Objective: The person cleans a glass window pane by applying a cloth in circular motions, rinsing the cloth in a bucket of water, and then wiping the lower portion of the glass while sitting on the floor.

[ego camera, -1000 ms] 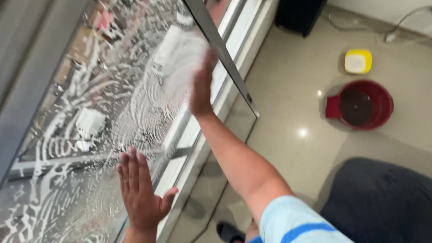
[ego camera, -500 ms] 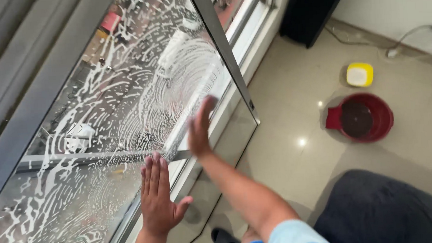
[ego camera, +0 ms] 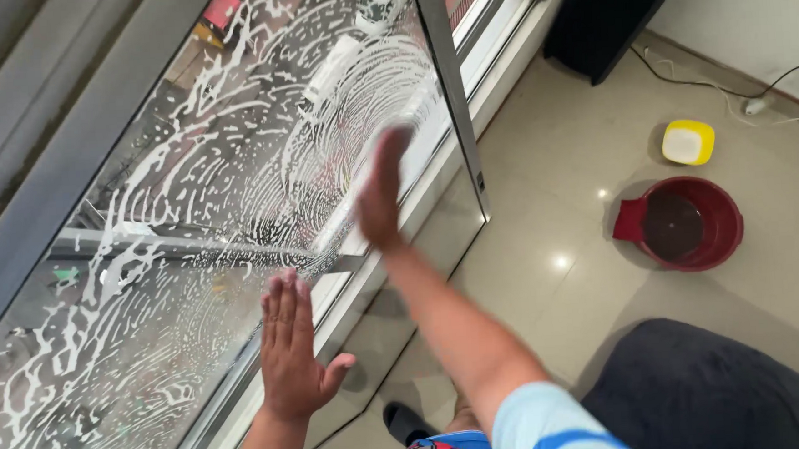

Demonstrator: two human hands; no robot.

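**Both hands on a soapy window pane**

The window pane fills the left half of the view and is covered in white soap streaks running in curved arcs. A grey frame bar borders the pane on its right side.

Left hand: spread wide, fingers together and thumb out, palm flat against the lower part of the glass. It holds nothing.

Right hand: raised higher, near the frame bar, palm turned to the glass with fingers extended. The hand is blurred. A pale smear shows at the fingertips; whether the hand holds a cloth or sponge cannot be told.

On the tiled floor to the right:
- a red basin holding dark water
- a yellow tub with a white inside, just beyond the basin
- a white cable along the wall
- a black box-shaped item in the corner

A dark cushion lies at bottom right
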